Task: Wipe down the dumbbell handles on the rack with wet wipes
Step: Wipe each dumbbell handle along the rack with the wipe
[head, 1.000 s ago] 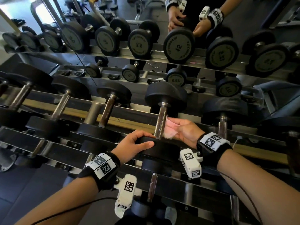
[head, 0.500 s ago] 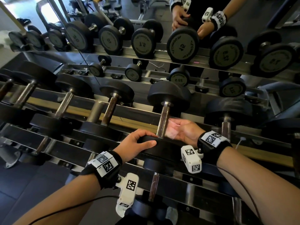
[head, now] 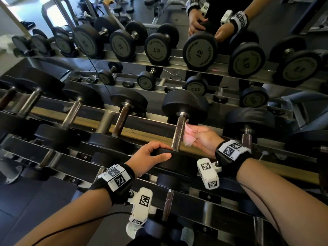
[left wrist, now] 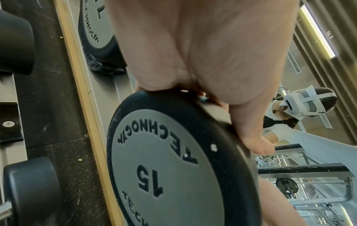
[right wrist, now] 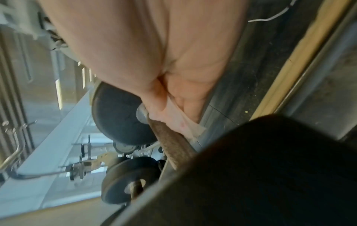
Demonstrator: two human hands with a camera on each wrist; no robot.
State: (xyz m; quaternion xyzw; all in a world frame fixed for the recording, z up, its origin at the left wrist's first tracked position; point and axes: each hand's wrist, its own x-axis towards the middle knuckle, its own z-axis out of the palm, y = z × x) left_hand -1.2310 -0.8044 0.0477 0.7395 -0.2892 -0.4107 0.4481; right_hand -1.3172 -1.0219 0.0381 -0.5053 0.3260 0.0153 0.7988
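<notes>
A black dumbbell marked 15 lies across the rack (head: 195, 226), its knurled metal handle (head: 178, 131) running from near head to far head. My left hand (head: 150, 155) grips the rim of the near head (head: 179, 160), fingers over the top and thumb on the front; the left wrist view shows that head (left wrist: 173, 168) under my left hand (left wrist: 222, 107). My right hand (head: 202, 137) holds a pale pink wet wipe (head: 188, 134) against the handle's right side. In the right wrist view the wipe (right wrist: 183, 122) lies between my right hand (right wrist: 160, 113) and the handle (right wrist: 170, 142).
More dumbbells lie along the same tier to the left (head: 122, 118) and right (head: 247, 132). A mirror behind the rack reflects the weights (head: 200, 52) and my hands. A lower tier holds further dumbbells (head: 167, 201). Dark floor lies at lower left.
My right hand with the wipe has slid a little up the handle toward the far head. The left hand has stayed on the near head.
</notes>
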